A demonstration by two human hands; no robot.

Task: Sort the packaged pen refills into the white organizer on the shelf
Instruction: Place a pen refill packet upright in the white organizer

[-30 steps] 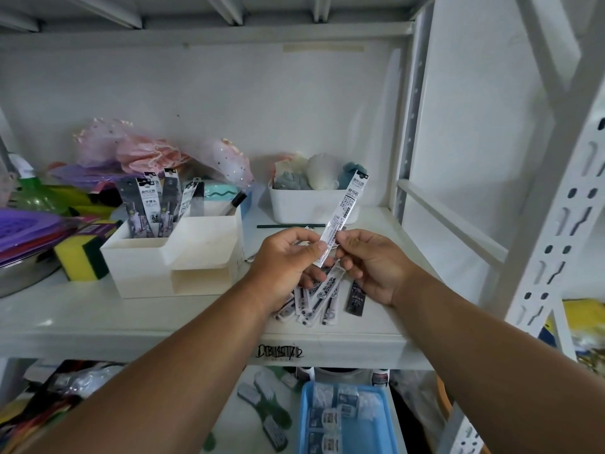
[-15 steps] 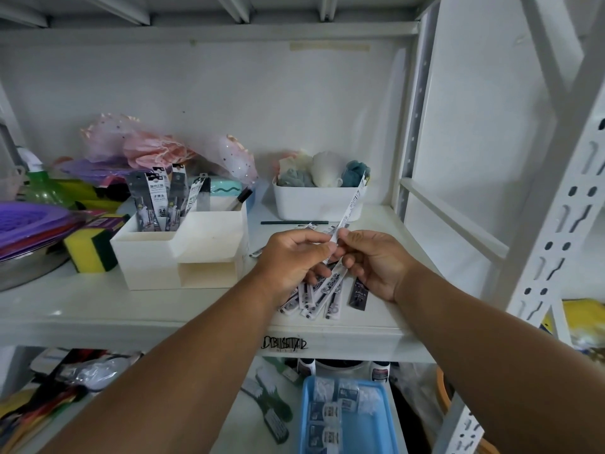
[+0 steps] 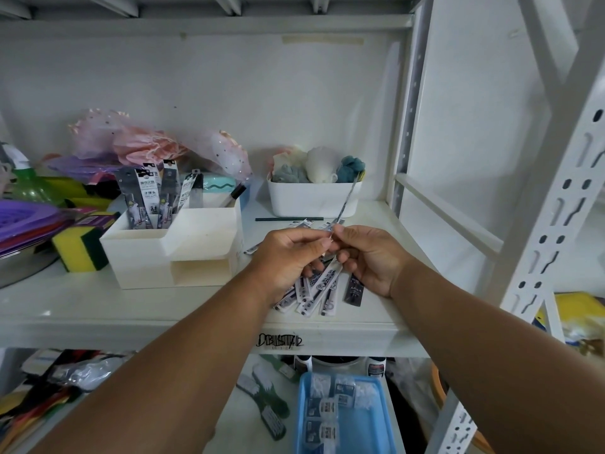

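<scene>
Both hands meet over a fan of several packaged pen refills (image 3: 322, 286) lying near the shelf's front edge. My left hand (image 3: 288, 257) and my right hand (image 3: 370, 257) pinch the lower end of one refill pack (image 3: 347, 201), which stands edge-on and points up toward the back. The white organizer (image 3: 183, 257) sits to the left of my hands. Its rear left compartment holds several upright refill packs (image 3: 154, 198).
A white bin (image 3: 311, 199) of soft puffs stands at the back, with a dark pencil (image 3: 288, 219) lying before it. A yellow-green sponge (image 3: 80, 249), purple items and a metal bowl crowd the left. A blue tray (image 3: 343, 417) sits on the lower shelf. A white upright post (image 3: 540, 257) rises at right.
The held refill pack has turned from showing its printed face to edge-on. Both hands stay together above the pile; the view has shifted slightly.
</scene>
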